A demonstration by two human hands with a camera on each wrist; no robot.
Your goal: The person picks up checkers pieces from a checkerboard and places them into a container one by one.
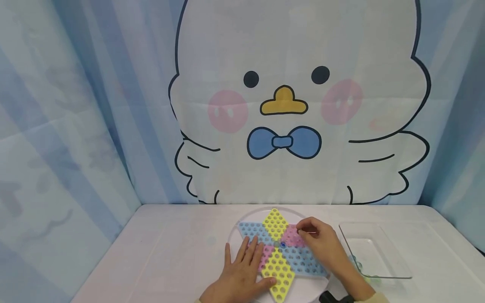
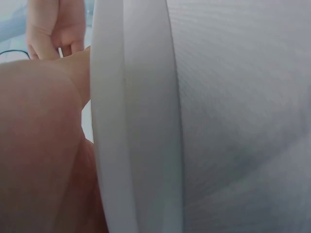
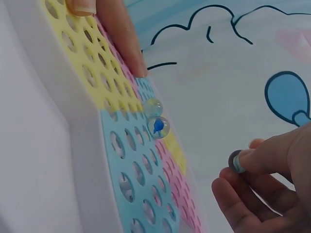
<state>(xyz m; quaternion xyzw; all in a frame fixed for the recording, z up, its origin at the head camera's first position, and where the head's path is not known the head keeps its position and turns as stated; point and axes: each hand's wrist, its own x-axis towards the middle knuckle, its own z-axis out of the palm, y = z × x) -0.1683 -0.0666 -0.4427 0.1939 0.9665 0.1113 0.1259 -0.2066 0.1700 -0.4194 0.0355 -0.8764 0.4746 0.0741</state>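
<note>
1. The left hand (image 1: 242,269) lies flat with straight fingers on the near-left part of the star-shaped board (image 1: 280,248), pressing it steady. It holds nothing. In the left wrist view only the white rim of the board and a palm show.

2. The board, with yellow, blue and pink hole fields, sits on a round white base (image 1: 235,229) at the middle of the table (image 1: 170,252), near the front edge. Two glass marbles (image 3: 155,119) already rest in holes at its centre, touching or nearly touching each other.

3. The right hand (image 1: 322,244) hovers over the pink field on the right of the board. Its thumb and forefinger pinch a small dark marble (image 3: 235,161), clear of the holes.

4. Judging from this, the step in hand is seating a marble. The next move calls for lowering the pinch straight over a free hole and letting go gently, so the ball drops in rather than rolls off.

5. A clear tray (image 1: 373,252) stands just right of the board, with a few more marbles at its near-left corner.

6. For room to move, the table lies open to the left of the board. On the right, the tray's rim is close to the right wrist. The curtain (image 1: 295,105) with a cartoon duck closes the far side, so approach from above looks safest.
</note>
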